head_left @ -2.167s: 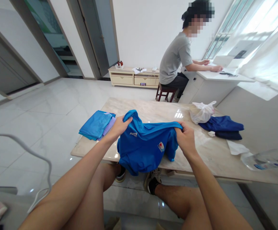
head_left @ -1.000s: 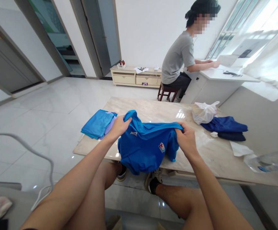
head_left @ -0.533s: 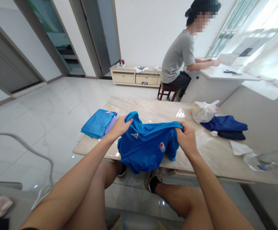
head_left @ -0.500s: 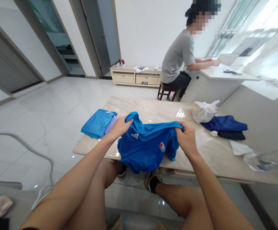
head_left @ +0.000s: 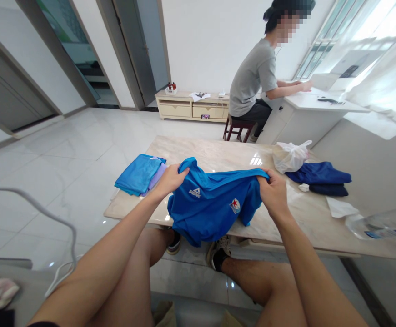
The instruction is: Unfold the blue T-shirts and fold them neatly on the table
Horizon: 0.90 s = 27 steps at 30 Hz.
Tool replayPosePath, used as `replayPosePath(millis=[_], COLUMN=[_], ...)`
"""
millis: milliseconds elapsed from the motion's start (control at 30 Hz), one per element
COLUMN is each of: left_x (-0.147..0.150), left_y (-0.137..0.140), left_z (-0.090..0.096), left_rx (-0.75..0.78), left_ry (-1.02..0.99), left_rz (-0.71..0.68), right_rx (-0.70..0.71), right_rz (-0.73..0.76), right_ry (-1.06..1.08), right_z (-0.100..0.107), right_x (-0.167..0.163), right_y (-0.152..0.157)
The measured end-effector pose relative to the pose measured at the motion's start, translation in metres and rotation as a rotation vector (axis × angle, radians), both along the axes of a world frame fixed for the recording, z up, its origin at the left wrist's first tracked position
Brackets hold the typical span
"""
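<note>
A blue sports shirt [head_left: 204, 209] with a white logo and a red-and-white badge hangs between my hands, over the near edge of the marble-topped table [head_left: 232, 156]. My left hand [head_left: 173, 178] pinches its upper left edge. At the upper right edge, my right hand [head_left: 273, 193] grips the fabric, and the top edge is stretched between the two. The lower part of the shirt droops in loose folds past the table's edge. Left of my left hand lies a stack of folded blue and lilac clothes [head_left: 138, 175].
On the table's right are a white plastic bag [head_left: 291, 156], folded navy clothes [head_left: 323, 175], a paper sheet [head_left: 341, 208] and a clear bottle [head_left: 382, 225] on its side. Beyond the table, a person in grey [head_left: 252, 79] sits on a stool at a white desk [head_left: 323, 102].
My right hand has moved a little to the right, pulling the shirt's top edge wider. The left hand stays in nearly the same place.
</note>
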<state>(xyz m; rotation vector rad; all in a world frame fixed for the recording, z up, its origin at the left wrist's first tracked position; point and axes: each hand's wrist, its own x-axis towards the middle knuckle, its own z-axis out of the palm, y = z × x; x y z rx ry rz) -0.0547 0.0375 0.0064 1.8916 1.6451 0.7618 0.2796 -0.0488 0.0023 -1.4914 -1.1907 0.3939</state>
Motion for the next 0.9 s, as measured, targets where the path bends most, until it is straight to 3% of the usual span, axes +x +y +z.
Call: replayPosePath(millis=[900], left_x=[0.0008], left_y=[-0.0006], left_z=[-0.0038], left_rx=[0.016], left_ry=[-0.117], left_rz=[-0.05], right_rx=[-0.017], right_rz=[0.022], right_ry=[-0.013], right_z=[-0.0003], right_x=[-0.0059], right_y=[-0.0035])
